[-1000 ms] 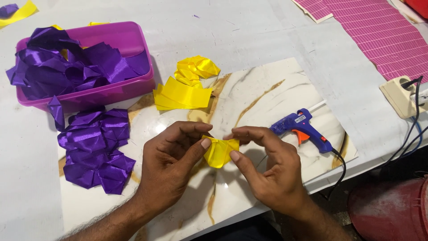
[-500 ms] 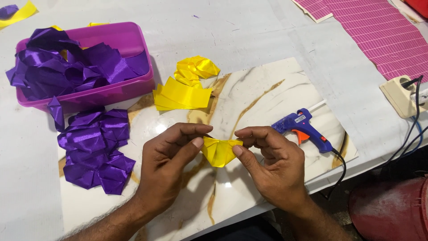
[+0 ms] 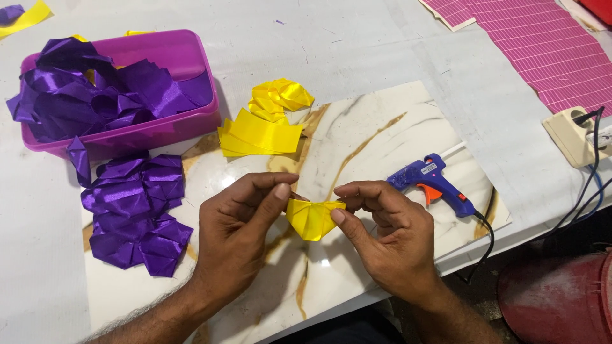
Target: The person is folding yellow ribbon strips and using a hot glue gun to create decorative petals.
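While both thumbs press its top corners, a folded yellow ribbon piece (image 3: 312, 218) is pinched between the left hand (image 3: 239, 239) and right hand (image 3: 386, 236) at lower centre of the frame, above a marbled board (image 3: 382, 137). A loose grip could let the satin folds spring open. A blue glue gun (image 3: 433, 183) lies just to the right.
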